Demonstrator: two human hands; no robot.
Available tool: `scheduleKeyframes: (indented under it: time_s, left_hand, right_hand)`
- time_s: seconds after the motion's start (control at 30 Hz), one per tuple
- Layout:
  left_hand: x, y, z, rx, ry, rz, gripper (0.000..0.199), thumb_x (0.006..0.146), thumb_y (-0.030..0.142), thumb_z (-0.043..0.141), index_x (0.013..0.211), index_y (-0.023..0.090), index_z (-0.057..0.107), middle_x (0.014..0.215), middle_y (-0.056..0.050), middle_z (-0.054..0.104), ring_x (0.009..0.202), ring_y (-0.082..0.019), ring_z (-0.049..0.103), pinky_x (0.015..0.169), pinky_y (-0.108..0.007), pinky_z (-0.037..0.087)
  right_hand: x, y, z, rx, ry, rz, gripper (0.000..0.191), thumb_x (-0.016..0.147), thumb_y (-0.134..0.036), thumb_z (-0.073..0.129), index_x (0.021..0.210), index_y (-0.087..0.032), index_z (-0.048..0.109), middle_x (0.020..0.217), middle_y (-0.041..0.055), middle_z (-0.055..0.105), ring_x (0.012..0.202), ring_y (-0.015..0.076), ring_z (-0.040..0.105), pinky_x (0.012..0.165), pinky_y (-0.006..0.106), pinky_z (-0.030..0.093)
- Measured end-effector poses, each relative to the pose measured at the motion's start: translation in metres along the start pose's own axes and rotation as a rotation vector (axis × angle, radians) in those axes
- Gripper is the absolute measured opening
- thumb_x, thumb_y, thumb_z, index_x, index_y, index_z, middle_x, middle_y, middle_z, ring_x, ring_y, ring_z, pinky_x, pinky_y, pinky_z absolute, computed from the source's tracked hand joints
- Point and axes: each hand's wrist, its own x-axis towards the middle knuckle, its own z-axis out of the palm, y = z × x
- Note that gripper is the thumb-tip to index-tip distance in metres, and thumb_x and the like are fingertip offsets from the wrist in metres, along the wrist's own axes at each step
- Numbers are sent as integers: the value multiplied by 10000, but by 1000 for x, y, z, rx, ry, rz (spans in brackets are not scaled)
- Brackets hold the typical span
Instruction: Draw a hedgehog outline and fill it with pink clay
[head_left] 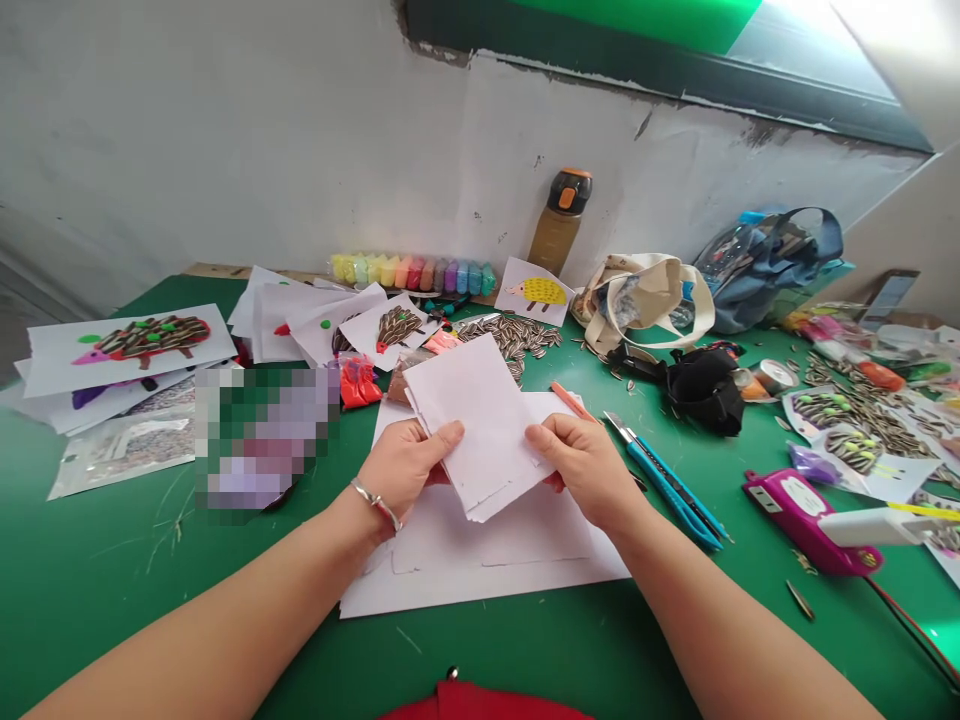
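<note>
Both my hands hold a small stack of white paper sheets [480,420], tilted above the table. My left hand [405,465] pinches its left edge, thumb on top and fingers underneath. On the opposite edge, my right hand [585,460] grips in the same way. Below the stack lie larger white sheets [495,580] on the green tabletop. A blue utility knife [664,475] rests just right of my right hand, with an orange pencil-like stick [571,400] behind that hand. A red packet [358,380] sits beyond my left hand.
Sunflower seeds [517,335] lie in a pile behind the papers. Hedgehog pictures [150,345] are stacked at left. A bottle [559,220], a cloth bag [645,300], coloured clay packs [412,273] and a magenta glue-gun-like device [806,515] stand around. Part of the left is pixelated.
</note>
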Motion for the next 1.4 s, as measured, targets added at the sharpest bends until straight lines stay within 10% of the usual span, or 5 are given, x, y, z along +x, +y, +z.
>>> scheduleKeyframes:
  time_s: [0.23,0.6,1.0,1.23,1.4]
  left_hand:
    - [4,0,-5,74,53,2,438,575,444,858,830,116,719,838,-88,749,733,-235,698,645,-317,577]
    - [6,-2,-7,321,7,-53,518,614,633,742,680,127,656,682,-53,705,586,-172,624,493,-240,455]
    - [6,-3,-8,251,-124,-109,427,640,526,780,771,130,689,768,-70,740,669,-197,664,575,-265,515]
    - [-2,0,1,129,-164,-134,424,623,502,803,796,135,682,757,-65,730,707,-213,676,603,-287,543]
    - [2,8,-8,336,-15,30,448,661,578,730,643,148,609,626,-8,654,566,-165,624,492,-255,518]
  right_hand:
    - [1,3,1,67,-169,-11,294,800,-497,626,781,-204,623,671,-26,571,573,128,501,494,237,371]
    - [15,-3,-47,114,196,119,236,725,-408,660,685,-183,597,525,-49,469,448,92,409,385,203,314]
    - [8,-5,-63,-926,463,-80,327,823,-447,506,993,-228,678,937,62,691,807,248,600,681,343,421]
    - [-4,-1,-1,-222,-176,62,279,843,-459,537,962,-217,609,682,-18,602,546,134,516,503,256,386]
    - [1,11,11,52,-217,137,229,819,-422,572,780,-197,559,579,-59,484,442,81,382,381,205,281]
